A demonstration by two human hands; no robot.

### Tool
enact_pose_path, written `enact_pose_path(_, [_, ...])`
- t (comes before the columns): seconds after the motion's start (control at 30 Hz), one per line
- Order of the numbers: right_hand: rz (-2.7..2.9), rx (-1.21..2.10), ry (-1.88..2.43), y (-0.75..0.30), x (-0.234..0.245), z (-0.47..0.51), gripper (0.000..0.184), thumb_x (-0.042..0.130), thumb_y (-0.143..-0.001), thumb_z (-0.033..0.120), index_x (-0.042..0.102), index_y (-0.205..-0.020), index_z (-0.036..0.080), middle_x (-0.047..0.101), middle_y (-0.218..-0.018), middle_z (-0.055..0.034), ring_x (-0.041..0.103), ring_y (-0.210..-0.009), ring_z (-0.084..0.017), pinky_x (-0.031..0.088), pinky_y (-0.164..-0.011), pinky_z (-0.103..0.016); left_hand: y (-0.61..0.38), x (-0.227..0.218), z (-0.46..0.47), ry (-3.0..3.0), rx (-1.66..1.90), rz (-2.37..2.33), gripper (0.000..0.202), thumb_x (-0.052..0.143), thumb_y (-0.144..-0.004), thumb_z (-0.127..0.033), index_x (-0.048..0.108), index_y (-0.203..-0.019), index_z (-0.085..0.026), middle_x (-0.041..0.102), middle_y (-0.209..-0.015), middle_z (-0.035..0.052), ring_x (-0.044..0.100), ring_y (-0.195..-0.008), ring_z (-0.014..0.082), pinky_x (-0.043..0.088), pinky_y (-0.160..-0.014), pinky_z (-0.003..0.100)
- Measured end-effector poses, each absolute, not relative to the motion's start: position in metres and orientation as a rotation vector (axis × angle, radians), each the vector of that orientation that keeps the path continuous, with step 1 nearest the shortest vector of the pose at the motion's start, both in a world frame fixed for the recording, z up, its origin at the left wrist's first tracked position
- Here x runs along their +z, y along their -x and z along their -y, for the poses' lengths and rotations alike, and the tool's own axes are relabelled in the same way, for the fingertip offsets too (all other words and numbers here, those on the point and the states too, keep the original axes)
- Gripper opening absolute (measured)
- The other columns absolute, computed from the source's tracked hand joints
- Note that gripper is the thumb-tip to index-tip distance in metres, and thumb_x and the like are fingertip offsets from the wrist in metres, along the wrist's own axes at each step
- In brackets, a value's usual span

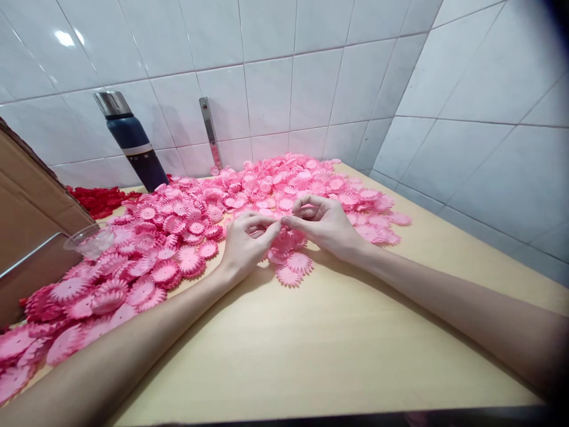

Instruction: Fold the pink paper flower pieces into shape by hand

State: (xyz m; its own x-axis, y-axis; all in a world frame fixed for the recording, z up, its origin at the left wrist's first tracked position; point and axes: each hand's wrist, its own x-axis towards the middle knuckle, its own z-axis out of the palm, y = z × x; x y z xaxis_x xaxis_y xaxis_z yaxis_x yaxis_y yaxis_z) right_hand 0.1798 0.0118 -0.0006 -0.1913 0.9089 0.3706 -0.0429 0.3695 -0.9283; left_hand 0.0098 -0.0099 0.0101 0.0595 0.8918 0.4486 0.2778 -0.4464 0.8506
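Note:
A large heap of pink fabric flower pieces (191, 231) covers the back and left of the pale wooden table (338, 332). My left hand (244, 243) and my right hand (326, 222) meet fingertip to fingertip at the heap's front edge. Both are closed in a pinch on a small pink piece (278, 220) held between them; it is too small to make out clearly. Loose pink flowers (293, 267) lie just below my hands.
A dark blue flask with a steel cap (133, 142) leans against the tiled wall at the back left. Red flower pieces (98, 200) lie beside it. A cardboard box (31, 219) stands at the left, with a clear plastic cup (89, 240) before it. A metal strip (210, 133) leans on the wall.

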Motion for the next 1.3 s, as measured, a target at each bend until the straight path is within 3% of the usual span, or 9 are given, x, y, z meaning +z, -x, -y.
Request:
enact_pose_path(0.23, [1.602, 0.985, 0.747, -0.177, -0.005, -0.015, 0.028, 0.073, -0.076, 0.043, 0.065, -0.078, 0.017, 0.065, -0.069, -0.0018, 0.058, -0.06, -0.012, 0.046, -0.054, -0.025, -0.008, 0.009, 0.007, -1.755, 1.335, -1.101, 0.017, 0.073, -0.072, -0.031, 0.074, -0.069, -0.015, 0.065, -0.072, 0.0034, 0.06, -0.067, 0.0133, 0.048, -0.063, 0.024])
enact_pose_path(0.47, [1.602, 0.979, 0.805, -0.176, -0.003, -0.01, 0.029, 0.071, -0.078, 0.044, 0.061, -0.086, 0.018, 0.063, -0.062, 0.0006, 0.054, -0.049, -0.01, 0.04, -0.044, -0.023, -0.008, 0.009, 0.008, -1.657, 1.284, -1.04, 0.017, 0.076, -0.069, -0.03, 0.075, -0.072, -0.014, 0.068, -0.076, 0.0049, 0.061, -0.068, 0.0137, 0.049, -0.063, 0.024])
enact_pose_path(0.8, [1.607, 0.943, 0.756, -0.176, -0.002, -0.012, 0.027, 0.075, -0.073, 0.041, 0.062, -0.08, 0.019, 0.065, -0.075, -0.002, 0.06, -0.067, -0.015, 0.049, -0.061, -0.029, 0.0, -0.005, -0.006, -1.453, 1.446, -1.121, 0.011, 0.065, -0.075, -0.025, 0.068, -0.07, -0.016, 0.065, -0.071, 0.0013, 0.061, -0.07, 0.0136, 0.052, -0.067, 0.025])
enact_pose_path(1.0, [1.693, 0.907, 0.775, -0.178, -0.002, -0.01, 0.022, 0.073, -0.076, 0.032, 0.061, -0.088, 0.019, 0.067, -0.085, -0.0043, 0.063, -0.076, -0.018, 0.051, -0.068, -0.033, -0.003, 0.005, 0.003, -1.591, 1.389, -1.088, 0.02, 0.071, -0.073, -0.035, 0.071, -0.073, -0.015, 0.067, -0.079, 0.0041, 0.064, -0.073, 0.0156, 0.053, -0.067, 0.027])
enact_pose_path(1.17, [1.669, 0.741, 0.872, -0.18, -0.002, -0.013, 0.02, 0.072, -0.076, 0.029, 0.061, -0.088, 0.018, 0.066, -0.083, -0.0045, 0.062, -0.073, -0.017, 0.047, -0.064, -0.032, -0.003, 0.004, 0.003, -1.633, 1.446, -1.095, 0.02, 0.077, -0.068, -0.025, 0.065, -0.082, -0.015, 0.067, -0.082, 0.003, 0.064, -0.077, 0.0144, 0.054, -0.075, 0.027])
enact_pose_path(1.3, [1.647, 0.663, 0.923, -0.181, -0.001, -0.017, 0.019, 0.071, -0.076, 0.03, 0.06, -0.086, 0.018, 0.066, -0.079, -0.0032, 0.061, -0.07, -0.016, 0.043, -0.061, -0.03, -0.002, 0.0, -0.001, -1.539, 1.468, -1.108, 0.035, 0.078, -0.067, -0.024, 0.057, -0.094, -0.017, 0.06, -0.079, -0.0007, 0.06, -0.072, 0.0113, 0.052, -0.07, 0.026])
